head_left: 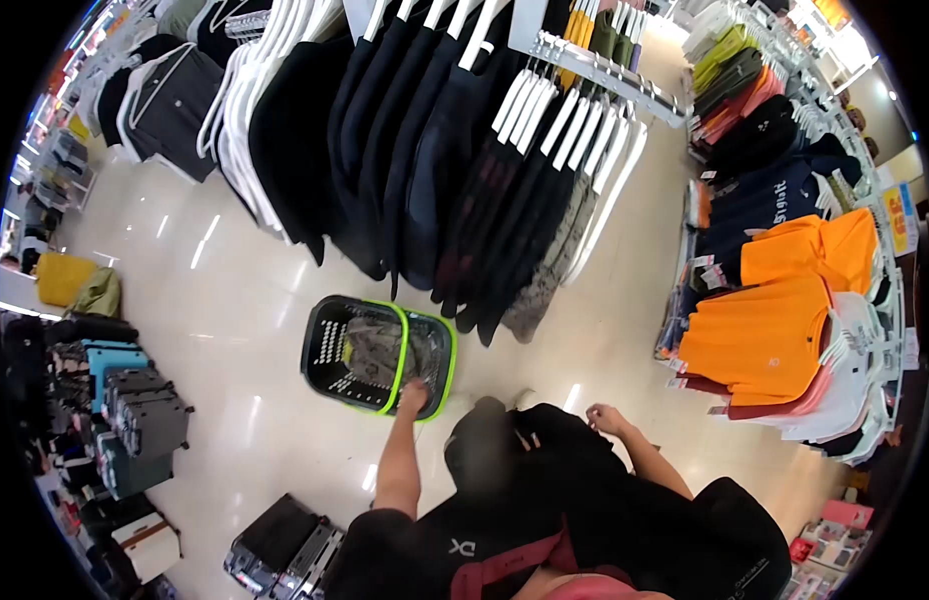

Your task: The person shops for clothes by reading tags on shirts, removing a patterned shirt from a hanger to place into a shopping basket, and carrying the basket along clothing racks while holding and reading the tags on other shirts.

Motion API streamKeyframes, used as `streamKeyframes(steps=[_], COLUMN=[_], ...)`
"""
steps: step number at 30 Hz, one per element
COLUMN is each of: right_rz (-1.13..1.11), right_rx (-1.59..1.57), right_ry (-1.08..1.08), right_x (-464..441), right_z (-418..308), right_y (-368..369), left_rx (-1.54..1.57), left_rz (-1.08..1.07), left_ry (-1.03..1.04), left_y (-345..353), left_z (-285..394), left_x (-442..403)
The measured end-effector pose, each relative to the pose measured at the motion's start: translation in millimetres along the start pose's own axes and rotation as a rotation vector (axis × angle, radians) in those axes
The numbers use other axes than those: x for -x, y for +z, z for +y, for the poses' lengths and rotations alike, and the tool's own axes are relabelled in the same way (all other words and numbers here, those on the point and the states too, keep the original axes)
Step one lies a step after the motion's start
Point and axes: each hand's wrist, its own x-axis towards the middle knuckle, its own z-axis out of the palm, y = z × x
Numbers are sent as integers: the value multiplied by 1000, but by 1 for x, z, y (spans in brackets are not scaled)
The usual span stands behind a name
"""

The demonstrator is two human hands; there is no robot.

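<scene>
A black shopping basket (pixel 335 385) with a lime-green rim and handle is in front of me, left of centre. Inside it lies a grey-brown patterned garment (pixel 375 345), partly hidden behind the green handle. My left hand (pixel 413 398) is closed at the near end of that handle, at the basket's near side; its fingertips are partly hidden. Out to the right of my body, my right hand (pixel 607 418) has its fingers loosely curled, and I see nothing in them. It is beside the dark clothing I wear.
Just beyond the basket hangs a rack of dark clothes (pixel 385 170) on white hangers. Along the right stands another rack with orange T-shirts (pixel 760 335). Suitcases (pixel 145 410) line the left, and another suitcase (pixel 275 540) stands at the lower left on the shiny floor (pixel 235 300).
</scene>
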Motion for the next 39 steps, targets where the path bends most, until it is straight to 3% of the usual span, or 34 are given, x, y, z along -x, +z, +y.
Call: streamKeyframes(steps=[2, 4, 7, 9, 11, 13, 17, 19, 20, 21, 23, 25, 28, 33, 34, 36, 37, 38, 39], right_rz=[-1, -22, -51, -24, -44, -76, -139, -56, -52, -60, -96, -51, -98, -89, -66, -42, -17, -143, -146], right_rx=[-2, 17, -13, -45, -48, -25, 150, -87, -131, -157, -136, 186, 230, 94, 74, 101, 122, -82, -52], right_ry=[-63, -100, -129, -104, -95, -70, -174, -119, -103, -107, -34, -252, -96, 28, 73, 176, 152, 38, -88], right_x=[-4, -7, -30, -34, -38, -45, -38, -21, -24, -19, -10, -23, -1, 27, 28, 36, 37, -36, -36], right_z=[-5, -6, 23, 29, 36, 51, 69, 69, 81, 90, 115, 164, 174, 107, 88, 32, 3, 64, 26], right_y=[3, 3, 4, 4, 7, 7, 18, 19, 26, 31, 42, 59, 65, 63, 68, 79, 89, 102, 113], left_rx=[-1, -96, -27, 14, -37, 7, 11, -19, -188, -78, -11, -25, 60, 19, -55, 32, 107, 168, 234], left_rz=[-22, -176, -22, -32, 55, 173, 138, 88, -41, -22, -74, 124, 212, 254, 173, 203, 238, 240, 242], left_ry=[137, -58, 11, 73, 191, -6, -226, -223, -97, -264, -285, -191, -219, -147, -128, -101, -67, -52, -38], left_y=[19, 18, 45, 34, 40, 45, 58, 69, 67, 72, 69, 65, 40, -1, -11, -31, -45, -59, -68], left_z=[13, 49, 47, 69, 42, 32, 3, -14, -20, -25, -25, -29, -10, -19, -27, -35, -41, -53, -71], left_x=[26, 60, 98, 136, 149, 177, 235, 260, 266, 269, 268, 256, 240, 185, 168, 150, 140, 130, 121])
